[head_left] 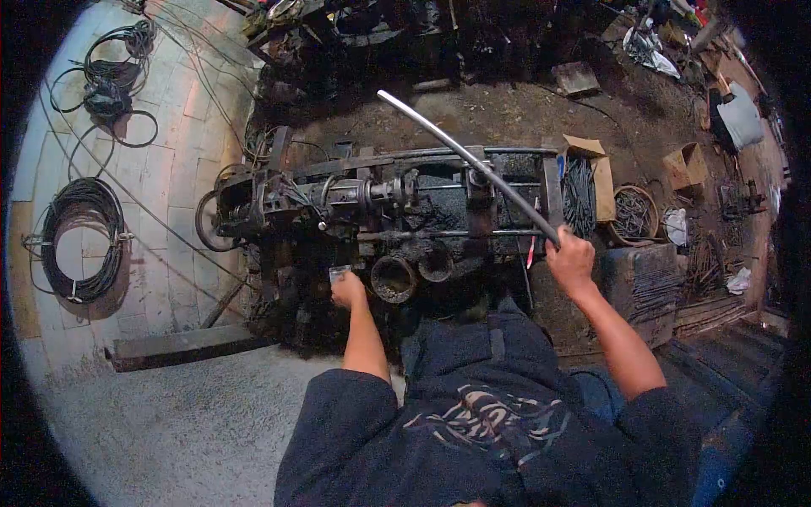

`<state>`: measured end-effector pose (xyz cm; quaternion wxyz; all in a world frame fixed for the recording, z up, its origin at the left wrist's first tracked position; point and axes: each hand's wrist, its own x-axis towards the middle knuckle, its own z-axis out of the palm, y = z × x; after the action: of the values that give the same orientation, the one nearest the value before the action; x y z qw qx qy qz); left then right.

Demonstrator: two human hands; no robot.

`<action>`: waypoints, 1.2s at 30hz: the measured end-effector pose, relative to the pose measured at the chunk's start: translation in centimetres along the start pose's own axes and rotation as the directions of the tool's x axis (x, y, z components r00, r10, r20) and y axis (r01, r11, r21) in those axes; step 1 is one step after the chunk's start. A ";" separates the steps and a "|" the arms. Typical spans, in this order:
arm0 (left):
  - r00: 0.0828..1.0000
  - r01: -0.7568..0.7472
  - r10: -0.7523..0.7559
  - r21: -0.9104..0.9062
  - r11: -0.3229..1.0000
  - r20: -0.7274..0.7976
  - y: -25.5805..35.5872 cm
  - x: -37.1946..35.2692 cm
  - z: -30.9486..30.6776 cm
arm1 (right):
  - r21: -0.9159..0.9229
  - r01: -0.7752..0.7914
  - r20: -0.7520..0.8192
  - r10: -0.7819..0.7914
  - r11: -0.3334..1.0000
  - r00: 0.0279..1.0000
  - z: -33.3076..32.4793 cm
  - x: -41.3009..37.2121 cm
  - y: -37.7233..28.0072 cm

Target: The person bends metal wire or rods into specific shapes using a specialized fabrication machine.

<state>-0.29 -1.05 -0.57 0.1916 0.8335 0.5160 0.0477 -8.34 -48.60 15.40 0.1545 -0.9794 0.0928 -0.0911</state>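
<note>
A long metal rod (473, 160) slants up and to the left over a dark, greasy machine (346, 193). Its lower end is in my right hand (572, 260), with the fingers wrapped round it. My left hand (346, 289) is closed at the near side of the machine, on a small clear or grey object (340, 273) too small to name. Right of that hand, a round metal cup (394, 279) holds small bits, and a second cup (436, 261) stands beside it. A red and white tool (530, 252) lies left of my right hand.
A cardboard box (603, 188) of thin rods and a round basket (635, 213) of metal pieces stand right of the machine. Coiled black cable (61, 275) lies on the left floor. A metal beam (182, 345) lies near the front left.
</note>
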 end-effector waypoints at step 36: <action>0.993 -0.104 0.109 -0.104 0.989 0.043 -1.0 0.7 0.2 | 0.011 0.020 -0.210 -0.018 1.000 0.978 1.1 0.0 -0.5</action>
<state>-0.75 -0.14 -1.16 0.2435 0.8499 0.4630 0.0637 -8.08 -47.76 14.51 0.1495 -0.9641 0.0987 -0.1961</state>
